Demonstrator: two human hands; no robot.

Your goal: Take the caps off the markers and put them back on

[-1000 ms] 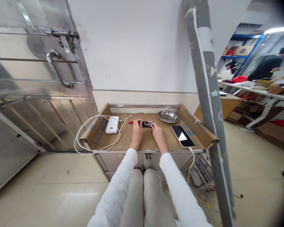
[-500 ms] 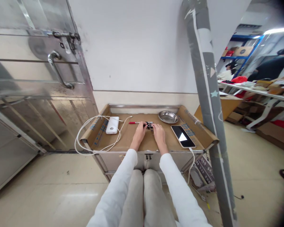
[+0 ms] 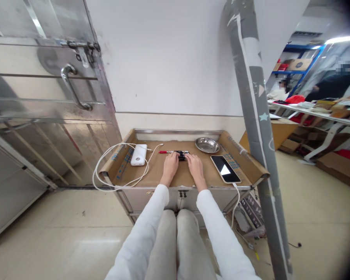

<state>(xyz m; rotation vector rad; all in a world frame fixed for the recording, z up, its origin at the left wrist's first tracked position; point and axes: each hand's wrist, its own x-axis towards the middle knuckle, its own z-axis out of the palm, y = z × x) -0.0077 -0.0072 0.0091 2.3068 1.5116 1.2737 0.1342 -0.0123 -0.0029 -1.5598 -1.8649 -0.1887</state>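
Observation:
My left hand [image 3: 170, 165] and my right hand [image 3: 194, 163] rest side by side on the cardboard-lined table top [image 3: 163, 175]. Both sets of fingers close on a small black device [image 3: 181, 155] lying between them at the fingertips. A red-handled screwdriver [image 3: 165, 151] lies just beyond my left hand, not touched by it. The device is too small to make out in detail.
A white power bank [image 3: 138, 154] with a looping white cable [image 3: 105, 171] lies at the left. A steel bowl [image 3: 207, 144] sits at the back right, a lit phone [image 3: 225, 168] on a cable at the right. A steel door [image 3: 46, 97] stands left, a grey padded post [image 3: 255, 101] right. People work at distant tables.
My hands have drawn closer together around the black device, which shifted slightly toward me. The screwdriver stays on the table behind my left hand.

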